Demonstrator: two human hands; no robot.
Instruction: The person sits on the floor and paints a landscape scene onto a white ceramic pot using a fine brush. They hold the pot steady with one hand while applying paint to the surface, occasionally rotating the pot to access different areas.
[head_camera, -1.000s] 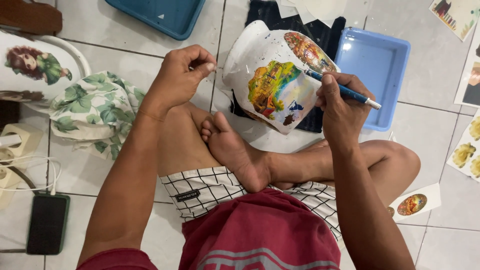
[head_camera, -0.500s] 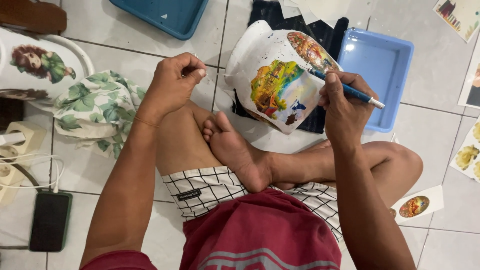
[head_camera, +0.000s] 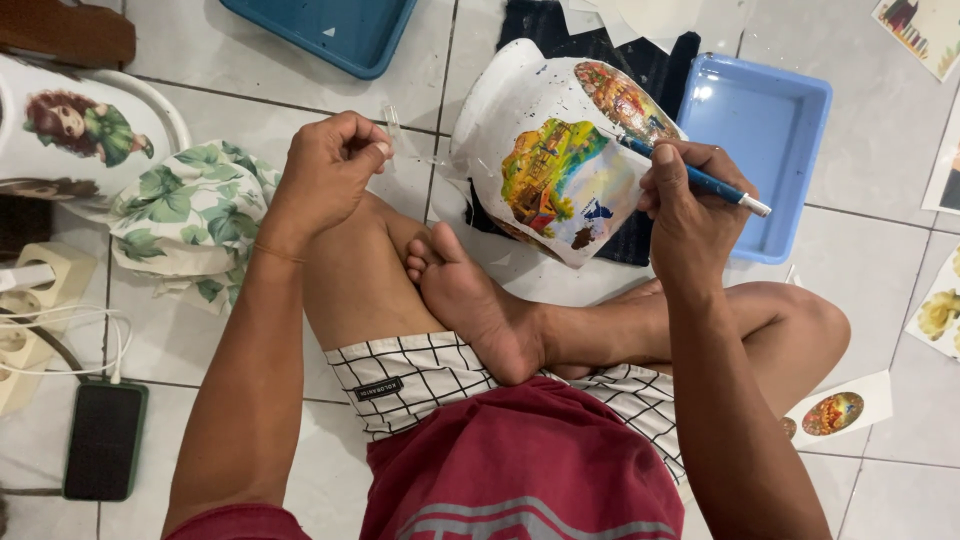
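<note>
White round ceramic jar with bright pictures (head_camera: 560, 150) leans just left of the right hand (head_camera: 690, 200), which pinches a blue pen (head_camera: 700, 180); the left hand (head_camera: 325, 170) is curled shut, farther off.

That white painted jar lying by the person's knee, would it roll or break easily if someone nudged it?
The white jar looks rounded and lies tilted on its side, so a nudge would probably roll it. It seems to be ceramic over hard floor tiles, so likely fragile and fairly heavy. Its glossy surface may be slippery; only the right hand, holding a blue pen, is at it.
</note>
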